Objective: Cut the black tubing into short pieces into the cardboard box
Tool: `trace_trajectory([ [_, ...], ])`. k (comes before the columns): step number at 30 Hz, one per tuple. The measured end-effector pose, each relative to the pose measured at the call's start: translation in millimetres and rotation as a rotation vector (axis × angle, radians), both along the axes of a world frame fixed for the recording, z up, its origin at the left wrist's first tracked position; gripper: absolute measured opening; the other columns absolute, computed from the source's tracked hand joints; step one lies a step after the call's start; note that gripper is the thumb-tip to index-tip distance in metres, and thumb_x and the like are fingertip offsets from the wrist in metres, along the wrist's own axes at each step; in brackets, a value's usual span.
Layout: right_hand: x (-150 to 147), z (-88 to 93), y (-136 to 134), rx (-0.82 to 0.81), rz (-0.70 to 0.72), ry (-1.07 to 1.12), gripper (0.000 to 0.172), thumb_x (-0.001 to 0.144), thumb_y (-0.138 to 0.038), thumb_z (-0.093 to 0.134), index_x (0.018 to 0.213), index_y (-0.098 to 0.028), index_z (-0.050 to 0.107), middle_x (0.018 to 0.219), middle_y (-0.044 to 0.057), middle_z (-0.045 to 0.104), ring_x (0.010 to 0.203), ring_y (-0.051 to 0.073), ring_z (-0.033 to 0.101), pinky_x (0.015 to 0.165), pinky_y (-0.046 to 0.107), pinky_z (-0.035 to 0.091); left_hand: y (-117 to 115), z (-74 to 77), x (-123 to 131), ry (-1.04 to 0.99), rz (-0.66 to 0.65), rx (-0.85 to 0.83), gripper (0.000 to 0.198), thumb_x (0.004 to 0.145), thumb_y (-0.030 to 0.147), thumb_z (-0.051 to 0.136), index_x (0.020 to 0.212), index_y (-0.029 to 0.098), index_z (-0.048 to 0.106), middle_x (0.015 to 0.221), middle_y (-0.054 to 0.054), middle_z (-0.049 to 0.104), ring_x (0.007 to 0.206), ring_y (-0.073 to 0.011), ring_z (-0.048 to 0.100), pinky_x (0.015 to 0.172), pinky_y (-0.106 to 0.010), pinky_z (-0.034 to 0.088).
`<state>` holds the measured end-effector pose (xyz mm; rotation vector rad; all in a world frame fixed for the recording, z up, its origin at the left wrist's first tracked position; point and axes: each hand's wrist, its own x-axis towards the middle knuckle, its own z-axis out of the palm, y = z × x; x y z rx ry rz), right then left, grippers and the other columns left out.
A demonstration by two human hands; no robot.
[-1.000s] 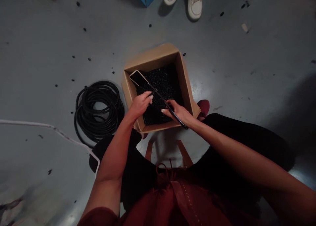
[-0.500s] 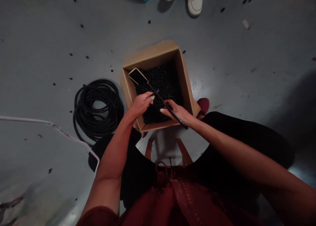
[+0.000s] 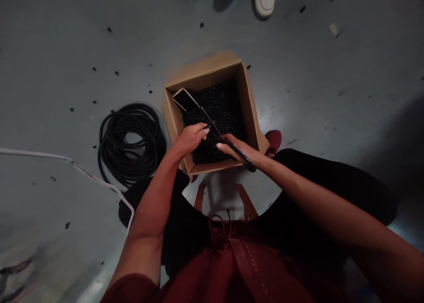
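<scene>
A cardboard box (image 3: 202,71) sits on the floor between my legs, filled with small black pieces (image 3: 221,104), possibly cut rubber. My left hand (image 3: 190,140) is curled above the pieces, its fingertips close to a long, thin black tool (image 3: 240,152). I cannot tell whether this hand grips it. My right hand (image 3: 238,150) is closed around the tool, whose exact kind is unclear. A smartphone (image 3: 183,100) with a dark screen lies in the box's far left corner, near the tool's tip.
A coil of black hose (image 3: 132,113) lies left of the box, and a white cable (image 3: 73,164) runs across the floor beyond it. Loose black bits (image 3: 94,69) dot the grey floor. Another person's white shoes (image 3: 265,0) stand at the far edge.
The box and floor sit slightly higher in view. The black tool has shifted a little in my right hand, its lower end further right.
</scene>
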<state>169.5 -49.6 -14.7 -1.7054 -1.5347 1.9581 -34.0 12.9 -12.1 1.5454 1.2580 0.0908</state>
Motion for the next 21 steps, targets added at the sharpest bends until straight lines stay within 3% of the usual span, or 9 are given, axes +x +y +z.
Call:
trace_trajectory([
  [6, 0, -1.7, 0, -0.002, 0.01, -0.01, 0.05, 0.091, -0.06, 0.05, 0.116, -0.017, 0.052, 0.108, 0.013, 0.066, 0.099, 0.026, 0.063, 0.086, 0.039, 0.047, 0, 1.8, 1, 0.022, -0.02, 0.005, 0.027, 0.093, 0.029, 0.043, 0.091, 0.013, 0.064, 0.075, -0.003, 0.061, 0.071, -0.0143, 0.054, 0.073, -0.028, 0.044],
  [11, -1, -3.6, -1, 0.038, 0.025, -0.101, 0.041, 0.089, -0.057, 0.05, 0.107, -0.02, 0.05, 0.093, 0.008, 0.065, 0.083, 0.022, 0.061, 0.075, 0.035, 0.045, -1, -0.1, 3, 0.028, -0.038, 0.006, 0.025, 0.092, 0.028, 0.042, 0.086, 0.015, 0.062, 0.073, -0.002, 0.06, 0.07, -0.0147, 0.054, 0.072, -0.028, 0.043],
  [21, -7, -5.9, -11, 0.064, 0.05, -0.2, 0.019, 0.086, -0.037, 0.049, 0.098, -0.023, 0.046, 0.083, 0.004, 0.064, 0.074, 0.02, 0.059, 0.068, 0.03, 0.04, -2, -4.8, 3, 0.115, -0.11, 0.027, 0.027, 0.091, 0.027, 0.041, 0.067, 0.019, 0.049, 0.066, 0.0, 0.054, 0.065, -0.0143, 0.05, 0.068, -0.028, 0.04],
])
